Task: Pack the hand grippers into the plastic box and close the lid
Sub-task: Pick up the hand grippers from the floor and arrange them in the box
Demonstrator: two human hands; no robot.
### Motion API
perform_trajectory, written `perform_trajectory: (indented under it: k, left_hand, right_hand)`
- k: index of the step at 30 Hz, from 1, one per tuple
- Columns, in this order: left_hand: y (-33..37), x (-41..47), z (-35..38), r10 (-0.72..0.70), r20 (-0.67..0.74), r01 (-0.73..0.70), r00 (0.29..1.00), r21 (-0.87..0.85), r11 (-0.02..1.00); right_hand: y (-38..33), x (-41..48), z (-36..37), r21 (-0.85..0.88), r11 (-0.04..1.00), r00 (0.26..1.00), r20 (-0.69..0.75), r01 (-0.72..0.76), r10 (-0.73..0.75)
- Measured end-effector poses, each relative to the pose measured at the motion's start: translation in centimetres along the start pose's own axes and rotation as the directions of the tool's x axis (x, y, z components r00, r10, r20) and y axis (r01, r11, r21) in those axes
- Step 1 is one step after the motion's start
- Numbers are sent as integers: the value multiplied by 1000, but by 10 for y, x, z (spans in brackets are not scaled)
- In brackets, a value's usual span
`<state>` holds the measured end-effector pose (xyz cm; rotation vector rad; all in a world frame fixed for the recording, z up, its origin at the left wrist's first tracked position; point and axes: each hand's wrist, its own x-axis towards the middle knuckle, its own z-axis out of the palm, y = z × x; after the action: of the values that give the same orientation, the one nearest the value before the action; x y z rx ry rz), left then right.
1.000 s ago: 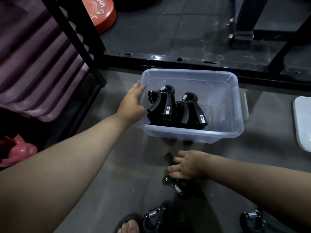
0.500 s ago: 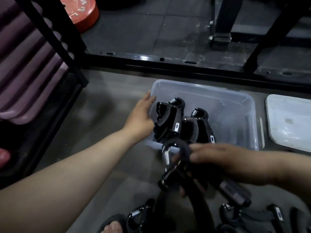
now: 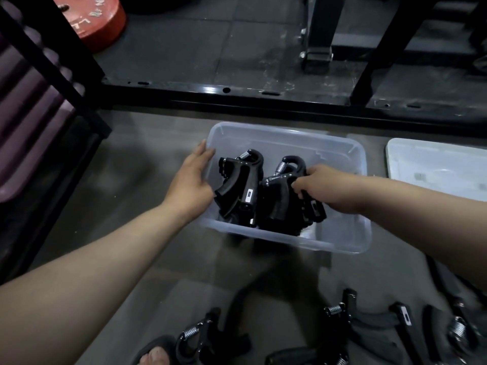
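A clear plastic box sits on the grey floor with black hand grippers standing in it; one hand gripper is at the left end. My left hand rests with straight fingers against the box's left wall. My right hand reaches over the box and grips another black hand gripper next to those inside. Several loose hand grippers lie on the floor in front of the box. The white lid lies flat to the right of the box.
A black steel rack frame crosses the floor just behind the box. A red weight plate lies at the back left, purple mats at the left. A sandalled foot shows at the bottom edge.
My right hand picked a hand gripper off the floor, lifted it over the front rim and now holds it inside the box. My left hand stayed on the box's left wall.
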<state>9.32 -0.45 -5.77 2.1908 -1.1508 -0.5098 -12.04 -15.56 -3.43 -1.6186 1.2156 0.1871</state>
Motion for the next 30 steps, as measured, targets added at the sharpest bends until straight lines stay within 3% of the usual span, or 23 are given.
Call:
perform_trajectory:
  k: [2, 4, 6, 10, 17, 20, 23, 30]
  left_hand:
    - [2, -1, 0, -6, -2, 6, 1000, 10, 1000]
    - [2, -1, 0, -5, 2, 5, 1000, 16, 1000]
    - [1, -1, 0, -4, 4, 4, 1000, 12, 1000]
    - [2, -1, -1, -12, 9, 12, 1000, -3, 1000]
    - [1, -2, 0, -16, 3, 16, 1000, -10, 1000]
    - [1, -1, 1, -16, 4, 16, 1000, -12, 1000]
    - [1, -1, 0, -20, 5, 20, 1000, -12, 1000]
    - [0, 0, 0, -21, 9, 21, 1000, -8, 1000]
  right_hand:
    - [0, 5, 4, -266, 964, 998, -55, 16, -32]
    - [0, 4, 5, -545, 837, 990, -82, 51, -114]
    - [0, 2, 5, -630, 774, 990, -61, 63, -130]
    - [3, 2, 8, -697, 714, 986, -70, 58, -149]
    - [2, 5, 16, -657, 751, 975, -118, 66, -188]
    - [3, 6, 14, -650, 752, 947, -162, 108, -276]
    - [4, 7, 13, -719, 686, 951, -125, 110, -284]
    - [4, 6, 13, -739, 662, 957, -85, 125, -276]
